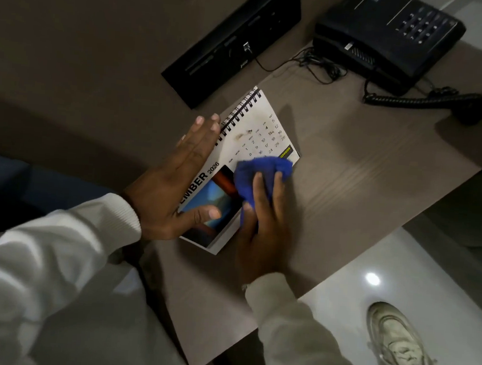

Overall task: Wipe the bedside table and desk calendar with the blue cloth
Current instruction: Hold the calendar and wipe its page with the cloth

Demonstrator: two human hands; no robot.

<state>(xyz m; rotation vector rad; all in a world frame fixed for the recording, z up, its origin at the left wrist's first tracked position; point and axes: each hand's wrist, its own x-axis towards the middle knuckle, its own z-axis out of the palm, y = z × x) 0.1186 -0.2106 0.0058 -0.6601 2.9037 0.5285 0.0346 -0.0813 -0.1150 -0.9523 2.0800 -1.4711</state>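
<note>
A spiral-bound desk calendar [254, 132] lies flat on the brown bedside table [363, 168], its white page showing dates and a few brownish marks. My left hand [174, 183] rests flat on the calendar's left edge with fingers spread, thumb on the picture. The bunched blue cloth [260, 172] is pressed on the calendar's lower right part, with my right hand [262, 223] gripping it from below. The cloth covers part of the date grid.
A black telephone [387, 35] with a coiled cord [422, 102] sits at the table's far right corner. A black panel [232, 42] is on the wall behind. A pale shoe [396, 344] stands on the glossy floor beyond the table's near edge.
</note>
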